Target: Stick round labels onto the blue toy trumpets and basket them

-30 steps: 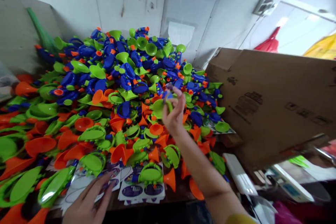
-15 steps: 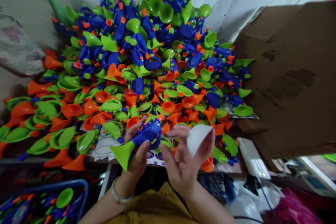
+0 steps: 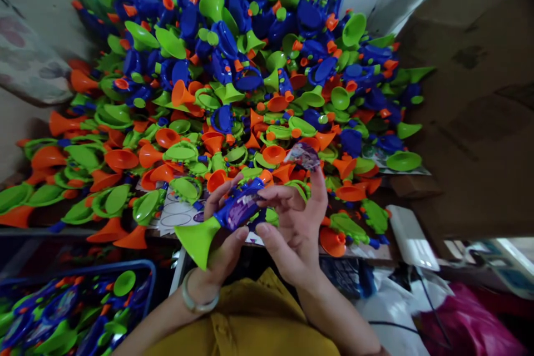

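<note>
My left hand (image 3: 223, 253) is wrapped round a toy trumpet (image 3: 199, 240) with a blue body and a lime green bell that points down to the left. On the trumpet's flat side lies a shiny purple sticker (image 3: 242, 211). My right hand (image 3: 294, 233) is at the trumpet's right, with fingertips touching or very near the sticker's upper edge. A second oval printed sticker (image 3: 303, 156) clings to a raised finger of that hand. Behind both hands spreads a large heap of toy trumpets (image 3: 225, 39), blue with green bells and green with orange bells.
White sticker sheets (image 3: 179, 214) lie under the near trumpets. A blue basket (image 3: 151, 289) of trumpets with stickers stands low at the left. Cardboard (image 3: 475, 139) walls the right side. Beside it are a white oblong device (image 3: 413, 236) with a cord and a pink bag (image 3: 471, 322).
A purple sticker now lies on the trumpet's previously plain blue side. My right hand has turned and moved in to the trumpet; the white piece on its fingers now shows a printed face.
</note>
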Demonstrator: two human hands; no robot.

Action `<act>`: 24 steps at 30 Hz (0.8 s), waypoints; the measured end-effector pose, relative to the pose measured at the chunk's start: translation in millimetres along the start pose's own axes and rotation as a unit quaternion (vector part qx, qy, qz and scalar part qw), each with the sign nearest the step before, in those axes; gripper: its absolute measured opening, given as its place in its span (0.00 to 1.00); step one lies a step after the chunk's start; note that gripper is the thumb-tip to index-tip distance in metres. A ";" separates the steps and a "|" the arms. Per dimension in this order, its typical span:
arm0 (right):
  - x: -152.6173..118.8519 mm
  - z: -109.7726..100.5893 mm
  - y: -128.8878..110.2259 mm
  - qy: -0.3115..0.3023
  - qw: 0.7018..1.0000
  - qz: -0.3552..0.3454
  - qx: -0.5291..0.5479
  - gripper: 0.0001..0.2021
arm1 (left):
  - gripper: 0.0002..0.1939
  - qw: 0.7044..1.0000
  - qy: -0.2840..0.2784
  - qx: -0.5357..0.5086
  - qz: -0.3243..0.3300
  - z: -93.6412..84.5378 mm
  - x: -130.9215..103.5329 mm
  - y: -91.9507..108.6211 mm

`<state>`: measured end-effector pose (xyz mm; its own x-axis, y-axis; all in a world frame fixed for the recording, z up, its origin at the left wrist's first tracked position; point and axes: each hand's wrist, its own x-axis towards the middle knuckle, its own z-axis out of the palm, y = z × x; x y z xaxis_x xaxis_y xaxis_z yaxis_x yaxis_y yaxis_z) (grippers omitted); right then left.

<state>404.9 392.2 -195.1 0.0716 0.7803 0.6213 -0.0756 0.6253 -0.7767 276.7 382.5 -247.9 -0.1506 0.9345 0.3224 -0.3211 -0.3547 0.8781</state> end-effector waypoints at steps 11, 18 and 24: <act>-0.6 7.4 -2.5 0.037 0.997 0.049 -0.036 0.51 | 0.33 0.997 -0.037 -0.008 0.067 -7.1 1.4 5.9; 2.2 6.0 0.1 0.027 0.998 0.029 -0.054 0.52 | 0.30 0.998 -0.027 0.001 0.062 -10.3 2.5 7.6; 0.5 5.5 1.8 0.027 0.998 0.005 -0.063 0.53 | 0.28 0.997 -0.028 0.009 0.064 -7.3 4.5 14.7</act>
<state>399.4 393.7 -195.5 0.1245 0.7831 0.6093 0.0492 0.6084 -0.7921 264.5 381.3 -236.2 -0.1358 0.8819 0.4514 -0.2851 -0.4712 0.8347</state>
